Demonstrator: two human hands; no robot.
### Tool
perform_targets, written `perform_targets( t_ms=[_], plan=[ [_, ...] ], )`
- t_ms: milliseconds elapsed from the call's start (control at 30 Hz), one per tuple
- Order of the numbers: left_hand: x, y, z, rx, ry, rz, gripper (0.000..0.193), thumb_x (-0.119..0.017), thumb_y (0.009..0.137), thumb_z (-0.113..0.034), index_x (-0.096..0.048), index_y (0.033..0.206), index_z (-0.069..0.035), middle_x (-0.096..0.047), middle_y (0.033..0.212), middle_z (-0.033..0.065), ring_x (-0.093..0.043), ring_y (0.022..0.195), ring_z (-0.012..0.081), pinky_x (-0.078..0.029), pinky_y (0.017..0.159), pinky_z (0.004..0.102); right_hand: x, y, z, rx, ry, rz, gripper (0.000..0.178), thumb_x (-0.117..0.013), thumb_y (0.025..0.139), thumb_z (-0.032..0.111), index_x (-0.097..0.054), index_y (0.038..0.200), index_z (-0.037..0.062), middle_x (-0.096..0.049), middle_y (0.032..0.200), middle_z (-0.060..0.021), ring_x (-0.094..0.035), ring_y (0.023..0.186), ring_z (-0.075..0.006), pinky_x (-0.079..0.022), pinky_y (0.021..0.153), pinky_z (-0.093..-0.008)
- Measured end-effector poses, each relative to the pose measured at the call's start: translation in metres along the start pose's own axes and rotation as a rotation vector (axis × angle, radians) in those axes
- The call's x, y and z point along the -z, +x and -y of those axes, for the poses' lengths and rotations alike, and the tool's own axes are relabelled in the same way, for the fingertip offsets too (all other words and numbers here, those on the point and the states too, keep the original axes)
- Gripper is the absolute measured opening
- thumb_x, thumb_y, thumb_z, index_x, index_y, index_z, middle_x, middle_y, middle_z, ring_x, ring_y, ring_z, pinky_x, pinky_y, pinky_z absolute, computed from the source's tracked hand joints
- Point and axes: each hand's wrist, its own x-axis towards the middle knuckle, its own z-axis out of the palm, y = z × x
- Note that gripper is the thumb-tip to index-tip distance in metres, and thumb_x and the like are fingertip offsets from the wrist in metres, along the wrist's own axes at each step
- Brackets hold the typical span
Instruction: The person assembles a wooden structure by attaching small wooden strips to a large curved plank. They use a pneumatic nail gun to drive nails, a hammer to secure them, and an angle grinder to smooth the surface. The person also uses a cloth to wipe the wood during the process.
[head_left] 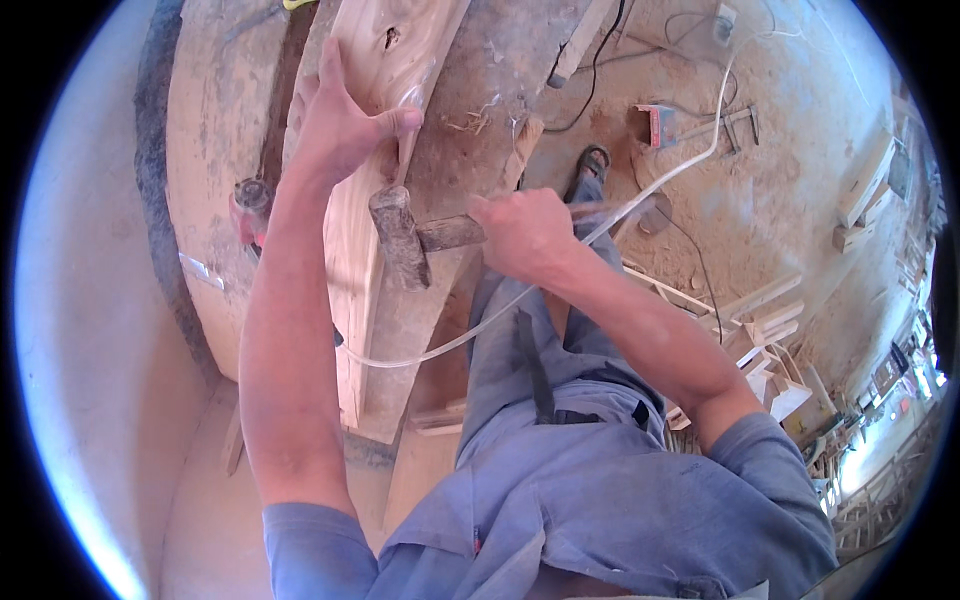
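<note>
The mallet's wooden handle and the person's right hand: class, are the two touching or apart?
Touching. The head view shows the right hand closed in a grip around the mallet handle, with the fingers wrapped over the wood and no gap between them.

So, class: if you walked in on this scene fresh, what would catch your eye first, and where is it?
At centre, the right hand grips the wooden handle of a mallet, its head close to a pale carved plank lying on the dusty workbench. The left hand presses on that plank and pinches a thin tool against it. A clear hose curves across the middle, over a sawdust floor strewn with wood offcuts at right.
</note>
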Motion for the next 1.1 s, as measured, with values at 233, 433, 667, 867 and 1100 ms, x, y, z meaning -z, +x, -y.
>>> perform_targets(
  t_ms=[233,433,667,867,1100],
  plan=[
    [0.0,0.002,0.001,0.005,0.046,-0.015,0.147,-0.096,0.056,-0.052,-0.01,0.161,0.004,-0.028,0.154,0.0311,-0.028,0.147,0.0422,-0.027,0.122,0.0466,0.003,0.007,0.002,-0.037,0.038,0.013,0.025,-0.067,0.072,0.012,-0.068,0.097,0.0098,-0.071,0.08,-0.0173,-0.072,0.078,-0.0373,-0.056,0.067,-0.0489],
    [-0.001,0.001,0.0,0.021,0.077,-0.013,0.146,-0.095,0.056,-0.054,-0.011,0.162,0.002,-0.027,0.155,0.0318,-0.028,0.147,0.0432,-0.028,0.122,0.0469,0.0,0.011,-0.002,-0.078,0.05,-0.001,0.023,-0.067,0.074,0.013,-0.066,0.096,0.0073,-0.072,0.082,-0.0169,-0.073,0.081,-0.0371,-0.056,0.07,-0.0486],
    [0.002,-0.014,0.0,-0.002,0.041,-0.114,0.131,-0.09,0.064,-0.057,-0.021,0.16,0.001,-0.037,0.153,0.0299,-0.031,0.146,0.0439,-0.026,0.121,0.0501,-0.026,-0.015,0.011,-0.168,0.142,0.007,0.025,-0.065,0.072,0.01,-0.065,0.097,0.0058,-0.071,0.081,-0.0213,-0.071,0.078,-0.0403,-0.056,0.07,-0.0506],
    [-0.025,-0.107,0.089,0.072,0.409,-0.676,0.087,-0.077,0.084,-0.037,-0.037,0.151,0.002,-0.042,0.149,0.0281,-0.031,0.142,0.0462,-0.026,0.118,0.0551,-0.058,-0.031,0.012,-0.365,0.226,-0.056,0.024,-0.065,0.073,0.01,-0.061,0.095,0.0005,-0.07,0.082,-0.0228,-0.07,0.079,-0.0423,-0.055,0.071,-0.0522],
    [0.005,-0.161,0.12,0.548,-0.136,-0.53,0.084,-0.072,0.081,-0.008,-0.032,0.155,0.001,-0.055,0.13,0.0228,-0.056,0.115,0.0339,-0.045,0.101,0.0463,-0.089,-0.03,0.03,-0.433,0.366,-0.097,0.04,-0.07,0.08,0.017,-0.057,0.115,0.0013,-0.068,0.101,-0.0261,-0.067,0.095,-0.0447,-0.054,0.082,-0.053]
  ],
)
